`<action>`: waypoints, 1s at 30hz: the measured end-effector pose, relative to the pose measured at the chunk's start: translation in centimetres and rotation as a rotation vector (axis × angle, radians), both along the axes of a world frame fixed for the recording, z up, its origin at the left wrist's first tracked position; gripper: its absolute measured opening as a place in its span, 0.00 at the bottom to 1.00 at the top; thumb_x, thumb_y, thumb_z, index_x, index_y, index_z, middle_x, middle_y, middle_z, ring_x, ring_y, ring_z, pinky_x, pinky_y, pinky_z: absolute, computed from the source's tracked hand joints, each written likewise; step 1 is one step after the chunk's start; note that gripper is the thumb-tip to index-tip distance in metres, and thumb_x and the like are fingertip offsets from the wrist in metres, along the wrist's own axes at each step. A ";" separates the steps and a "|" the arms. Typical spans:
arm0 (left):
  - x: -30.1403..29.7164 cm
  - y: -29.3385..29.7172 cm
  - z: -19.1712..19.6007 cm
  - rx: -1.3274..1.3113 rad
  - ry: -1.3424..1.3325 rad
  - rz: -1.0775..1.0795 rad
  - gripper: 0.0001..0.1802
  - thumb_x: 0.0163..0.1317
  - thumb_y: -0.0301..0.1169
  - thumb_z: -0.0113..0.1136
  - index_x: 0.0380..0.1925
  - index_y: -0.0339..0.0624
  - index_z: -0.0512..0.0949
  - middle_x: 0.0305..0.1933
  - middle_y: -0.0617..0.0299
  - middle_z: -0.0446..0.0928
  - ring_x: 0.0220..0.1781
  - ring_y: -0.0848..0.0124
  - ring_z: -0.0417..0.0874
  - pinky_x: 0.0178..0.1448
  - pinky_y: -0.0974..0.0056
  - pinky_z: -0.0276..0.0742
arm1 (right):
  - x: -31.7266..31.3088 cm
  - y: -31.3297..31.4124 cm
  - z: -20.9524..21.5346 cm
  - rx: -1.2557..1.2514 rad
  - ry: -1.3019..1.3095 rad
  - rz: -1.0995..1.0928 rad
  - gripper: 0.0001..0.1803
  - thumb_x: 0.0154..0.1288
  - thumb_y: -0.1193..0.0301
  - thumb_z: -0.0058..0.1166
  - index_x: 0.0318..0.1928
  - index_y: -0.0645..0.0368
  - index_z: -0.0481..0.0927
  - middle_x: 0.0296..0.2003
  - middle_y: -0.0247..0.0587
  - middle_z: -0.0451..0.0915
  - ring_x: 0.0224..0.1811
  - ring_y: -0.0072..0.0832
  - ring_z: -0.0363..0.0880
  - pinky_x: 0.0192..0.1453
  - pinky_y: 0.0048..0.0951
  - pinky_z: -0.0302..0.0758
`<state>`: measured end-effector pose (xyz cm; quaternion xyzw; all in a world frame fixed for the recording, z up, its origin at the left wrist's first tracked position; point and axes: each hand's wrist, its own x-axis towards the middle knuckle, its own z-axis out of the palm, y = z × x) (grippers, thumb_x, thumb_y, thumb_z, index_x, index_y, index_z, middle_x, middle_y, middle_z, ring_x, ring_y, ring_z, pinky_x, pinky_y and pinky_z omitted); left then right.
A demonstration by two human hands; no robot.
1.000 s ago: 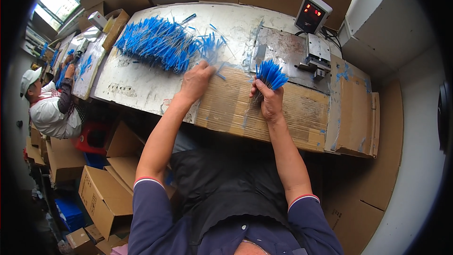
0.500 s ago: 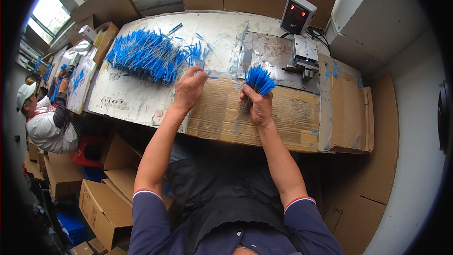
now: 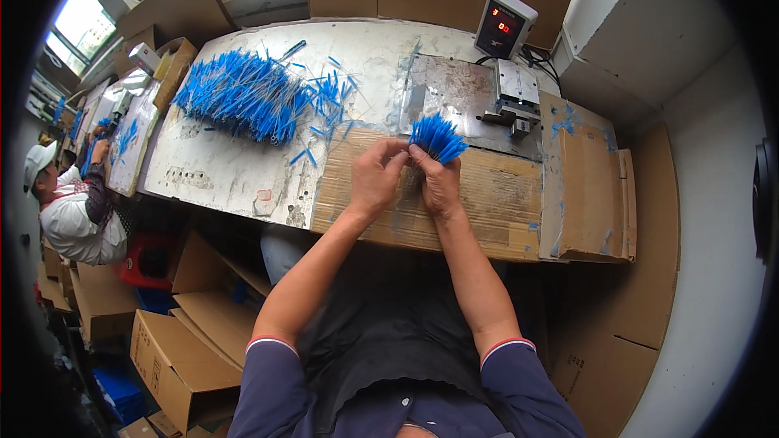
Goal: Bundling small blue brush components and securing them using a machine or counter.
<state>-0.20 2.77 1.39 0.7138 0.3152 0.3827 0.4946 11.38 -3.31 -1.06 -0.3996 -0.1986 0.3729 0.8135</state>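
A bundle of thin wire-like pieces with blue sleeves stands gripped in my right hand, blue ends up, thumb across its near side. My left hand is closed at the bundle's left side, its fingertips against the bundle by the right thumb. Whatever the left fingers pinch is too small to make out. Both hands are above the cardboard sheet on the bench. To the left lies a large heap of the same blue-sleeved pieces, with several loose ones scattered beside it.
A metal fixture sits on a steel plate at the back right, below a box with a red digital display. Folded cardboard covers the bench's right end. A co-worker works at the far left. Open cartons stand lower left.
My left hand has moved right, from beside the heap to the bundle in my right hand. More loose blue pieces now lie near the heap's right side. The display's digits have changed.
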 end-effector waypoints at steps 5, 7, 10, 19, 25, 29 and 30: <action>0.7 -1.2 0.1 0.112 -0.008 0.053 0.08 0.69 0.25 0.65 0.46 0.38 0.85 0.38 0.60 0.88 0.34 0.77 0.84 0.42 0.67 0.81 | 0.8 -0.5 -0.1 0.013 -0.001 0.020 0.09 0.63 0.80 0.67 0.44 0.60 0.86 0.41 0.32 0.86 0.43 0.23 0.83 0.52 0.28 0.79; 0.3 -1.1 -0.1 0.140 0.015 0.043 0.08 0.68 0.25 0.65 0.46 0.38 0.86 0.38 0.58 0.88 0.34 0.75 0.85 0.42 0.68 0.81 | 0.6 -0.5 -0.1 -0.006 -0.034 0.040 0.09 0.64 0.79 0.67 0.44 0.60 0.86 0.41 0.33 0.87 0.44 0.23 0.83 0.53 0.27 0.78; -1.2 -0.2 -0.2 0.240 0.054 0.034 0.08 0.68 0.25 0.65 0.46 0.40 0.86 0.39 0.57 0.87 0.34 0.72 0.86 0.40 0.67 0.80 | 0.0 -0.5 -0.1 -0.013 -0.015 0.010 0.06 0.66 0.79 0.65 0.44 0.63 0.86 0.38 0.37 0.87 0.39 0.27 0.86 0.48 0.29 0.81; -8.0 7.8 0.2 0.751 0.537 0.229 0.13 0.64 0.25 0.66 0.48 0.46 0.85 0.48 0.59 0.83 0.53 0.58 0.82 0.55 0.55 0.79 | 0.4 -0.4 0.3 -0.012 0.054 0.040 0.04 0.67 0.76 0.64 0.39 0.64 0.83 0.31 0.41 0.84 0.28 0.29 0.84 0.31 0.34 0.85; -6.4 9.6 0.3 0.790 0.730 -0.002 0.13 0.65 0.26 0.64 0.50 0.47 0.83 0.47 0.58 0.82 0.53 0.58 0.82 0.55 0.54 0.79 | 0.3 -0.7 0.3 -0.035 -0.030 0.050 0.04 0.67 0.78 0.63 0.40 0.63 0.83 0.31 0.40 0.84 0.29 0.26 0.83 0.30 0.32 0.84; -7.0 10.8 -1.1 0.858 0.744 -0.003 0.04 0.65 0.28 0.62 0.40 0.44 0.80 0.41 0.56 0.79 0.47 0.56 0.83 0.49 0.52 0.81 | -0.1 -0.4 0.4 0.004 -0.038 0.080 0.09 0.64 0.78 0.66 0.44 0.62 0.82 0.33 0.39 0.84 0.31 0.28 0.84 0.33 0.33 0.85; -6.8 10.7 -1.4 0.922 0.684 -0.004 0.02 0.68 0.27 0.62 0.39 0.43 0.79 0.40 0.55 0.79 0.41 0.53 0.83 0.44 0.52 0.79 | 0.1 -0.5 0.2 -0.010 -0.023 0.087 0.11 0.63 0.78 0.67 0.45 0.62 0.81 0.33 0.38 0.83 0.30 0.28 0.84 0.34 0.32 0.85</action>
